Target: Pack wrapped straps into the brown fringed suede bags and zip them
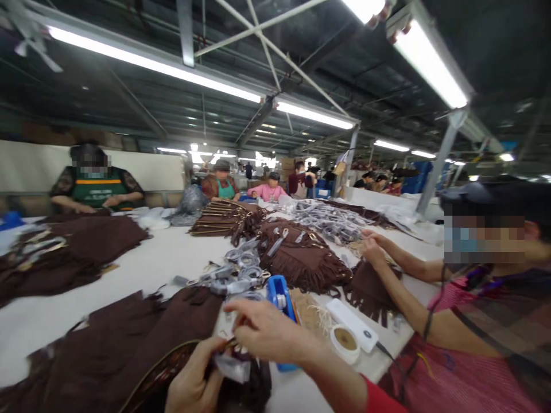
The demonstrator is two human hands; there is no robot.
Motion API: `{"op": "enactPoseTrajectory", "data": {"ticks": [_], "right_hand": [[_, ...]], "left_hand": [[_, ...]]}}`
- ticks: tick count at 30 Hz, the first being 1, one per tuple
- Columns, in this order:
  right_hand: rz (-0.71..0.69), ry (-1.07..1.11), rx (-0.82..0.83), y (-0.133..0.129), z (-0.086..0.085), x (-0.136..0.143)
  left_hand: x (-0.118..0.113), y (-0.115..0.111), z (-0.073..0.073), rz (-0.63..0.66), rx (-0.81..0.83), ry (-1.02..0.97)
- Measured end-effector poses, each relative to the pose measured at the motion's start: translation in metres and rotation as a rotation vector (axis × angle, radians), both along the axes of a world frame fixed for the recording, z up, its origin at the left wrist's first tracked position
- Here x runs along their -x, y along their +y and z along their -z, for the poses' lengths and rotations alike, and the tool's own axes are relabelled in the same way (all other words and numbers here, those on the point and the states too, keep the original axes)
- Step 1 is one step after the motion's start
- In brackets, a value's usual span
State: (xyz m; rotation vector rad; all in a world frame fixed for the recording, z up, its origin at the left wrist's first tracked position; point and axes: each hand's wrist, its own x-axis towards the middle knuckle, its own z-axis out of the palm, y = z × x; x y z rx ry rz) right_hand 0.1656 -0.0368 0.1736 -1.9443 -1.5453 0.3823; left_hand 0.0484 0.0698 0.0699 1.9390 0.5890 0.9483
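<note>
My left hand (196, 378) grips a brown fringed bag piece (167, 367) at the near edge of the white table (142, 269), along with a clear plastic-wrapped item (232, 367). My right hand (267, 330) is just above it, fingers pinched on a small part at the bag's edge; what it pinches is too small to name. A blue tool (279, 295) lies right behind my right hand. Plastic-wrapped metal fittings (235, 269) are heaped beyond it.
Brown fringed bags lie in piles (73, 246) (301, 252) across the table. A white device (353, 324) and a round tape roll (345, 341) sit at the right. A co-worker in pink (465, 321) works close at my right; other people sit across and further back.
</note>
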Motion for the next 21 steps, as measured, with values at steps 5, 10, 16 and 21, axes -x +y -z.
{"op": "enactPoseTrajectory", "data": {"ticks": [5,10,16,21], "right_hand": [[-0.058,0.198,0.100,-0.001,0.032,-0.006],[0.079,0.054,-0.059,0.004,0.053,0.006],[0.259,0.477,-0.074,0.018,0.064,0.001],[0.397,0.611,-0.086,0.021,0.064,-0.016]], "left_hand": [[0.002,-0.007,-0.019,-0.027,0.124,0.015],[0.003,-0.007,-0.017,-0.021,0.090,0.023],[0.005,-0.008,-0.016,-0.144,-0.256,0.144],[0.009,0.000,-0.028,-0.240,-0.379,0.565]]}}
